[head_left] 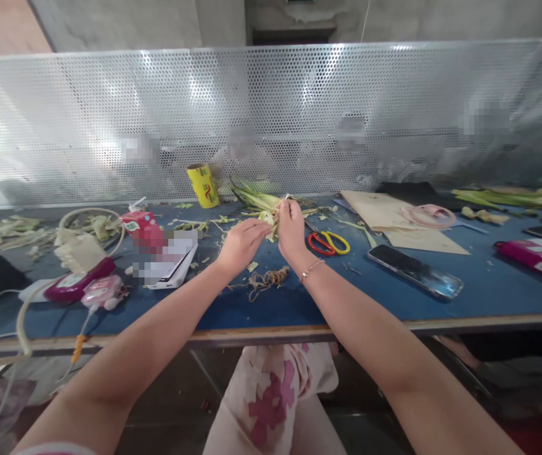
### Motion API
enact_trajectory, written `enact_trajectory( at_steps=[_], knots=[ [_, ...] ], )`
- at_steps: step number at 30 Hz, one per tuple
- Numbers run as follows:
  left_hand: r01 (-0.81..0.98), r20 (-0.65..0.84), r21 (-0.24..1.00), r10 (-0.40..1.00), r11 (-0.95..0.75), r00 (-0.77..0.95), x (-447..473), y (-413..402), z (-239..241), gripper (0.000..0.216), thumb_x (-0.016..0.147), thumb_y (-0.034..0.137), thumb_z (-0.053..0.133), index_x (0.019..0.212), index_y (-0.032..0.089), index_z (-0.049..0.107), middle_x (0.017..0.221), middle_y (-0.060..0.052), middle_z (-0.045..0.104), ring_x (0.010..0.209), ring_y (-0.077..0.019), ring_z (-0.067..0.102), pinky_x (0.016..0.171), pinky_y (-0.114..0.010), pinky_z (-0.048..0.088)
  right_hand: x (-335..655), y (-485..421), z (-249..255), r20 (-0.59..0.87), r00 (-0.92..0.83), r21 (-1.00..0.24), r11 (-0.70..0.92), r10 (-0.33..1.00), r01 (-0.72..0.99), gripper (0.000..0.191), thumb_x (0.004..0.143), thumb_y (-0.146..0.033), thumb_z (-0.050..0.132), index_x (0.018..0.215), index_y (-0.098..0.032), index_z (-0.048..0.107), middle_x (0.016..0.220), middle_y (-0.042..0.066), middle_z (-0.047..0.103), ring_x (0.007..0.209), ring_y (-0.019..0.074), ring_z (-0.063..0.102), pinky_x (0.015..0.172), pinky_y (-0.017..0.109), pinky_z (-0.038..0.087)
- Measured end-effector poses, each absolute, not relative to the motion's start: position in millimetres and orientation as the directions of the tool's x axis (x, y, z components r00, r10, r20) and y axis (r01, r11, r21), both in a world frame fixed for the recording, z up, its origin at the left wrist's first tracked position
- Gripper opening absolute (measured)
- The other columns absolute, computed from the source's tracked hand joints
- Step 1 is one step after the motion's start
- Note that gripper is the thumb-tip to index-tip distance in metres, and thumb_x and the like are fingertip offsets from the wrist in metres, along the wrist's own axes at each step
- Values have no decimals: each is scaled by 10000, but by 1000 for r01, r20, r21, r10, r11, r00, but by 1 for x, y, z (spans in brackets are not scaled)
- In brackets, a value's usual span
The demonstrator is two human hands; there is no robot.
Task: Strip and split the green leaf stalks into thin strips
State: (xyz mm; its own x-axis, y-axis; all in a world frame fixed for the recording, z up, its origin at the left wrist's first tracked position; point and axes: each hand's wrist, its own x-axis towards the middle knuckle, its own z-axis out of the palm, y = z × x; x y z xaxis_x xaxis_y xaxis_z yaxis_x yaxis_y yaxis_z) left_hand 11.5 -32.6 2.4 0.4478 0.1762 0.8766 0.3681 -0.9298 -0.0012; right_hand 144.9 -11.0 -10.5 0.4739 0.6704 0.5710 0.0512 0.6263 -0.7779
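Observation:
At the middle of the table, my two hands meet on a pale green bunch of leaf strips [258,201], whose long blades spread away behind the fingers. My right hand [292,232] is upright and closed around the near end of the bunch. Fingertips of my left hand [243,243] pinch a pale curled part [267,218] of the same bunch. The exact kind of plant cannot be made out. Just right of my right hand lie scissors [330,243] with red and yellow handles, their blades partly hidden. A tangle of brown twine [271,279] lies below my hands.
A yellow can [203,186] stands near the perforated metal screen [289,95]. Left are a red box [143,230], a white phone [176,262] and a glue gun [85,256] with cables. Right are a dark phone [415,270], cardboard [379,215] and a magenta device [536,259]. Plant scraps litter the tabletop.

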Motion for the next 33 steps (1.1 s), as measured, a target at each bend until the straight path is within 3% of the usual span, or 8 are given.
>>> enact_trajectory(
  at_steps=[9, 15, 20, 33],
  knots=[
    [421, 883, 109, 282, -901, 375, 13, -35, 4, 137, 868, 193, 548, 881, 173, 682, 777, -35, 704, 727, -117, 644, 704, -242, 515, 145, -14, -9, 564, 484, -782, 621, 669, 53, 333, 916, -517, 391, 776, -221, 449, 632, -43, 428, 569, 110, 448, 571, 255, 364],
    [357, 880, 17, 183, -934, 439, 12, -33, 3, 209, 828, 88, 493, 808, 178, 681, 861, -47, 708, 827, -124, 659, 772, -267, 532, 145, -14, -8, 562, 495, -779, 626, 663, 46, 317, 915, -498, 399, 762, -224, 447, 620, -44, 421, 571, 111, 451, 564, 255, 362],
    [336, 863, -9, 162, -942, 478, 12, -34, 3, 291, 742, 19, 504, 916, 163, 687, 949, -84, 689, 867, -142, 649, 773, -288, 544, 146, -16, -6, 513, 525, -803, 596, 679, 14, 279, 914, -443, 423, 765, -212, 473, 647, -36, 468, 591, 108, 461, 597, 260, 376],
    [338, 844, 21, 198, -941, 498, 10, -27, 0, 144, 849, 189, 577, 859, 200, 720, 922, -64, 684, 883, -142, 646, 811, -304, 535, 148, -7, -12, 535, 522, -789, 613, 665, 28, 307, 917, -481, 404, 781, -216, 474, 644, -38, 450, 586, 112, 457, 596, 259, 368]
  ],
)
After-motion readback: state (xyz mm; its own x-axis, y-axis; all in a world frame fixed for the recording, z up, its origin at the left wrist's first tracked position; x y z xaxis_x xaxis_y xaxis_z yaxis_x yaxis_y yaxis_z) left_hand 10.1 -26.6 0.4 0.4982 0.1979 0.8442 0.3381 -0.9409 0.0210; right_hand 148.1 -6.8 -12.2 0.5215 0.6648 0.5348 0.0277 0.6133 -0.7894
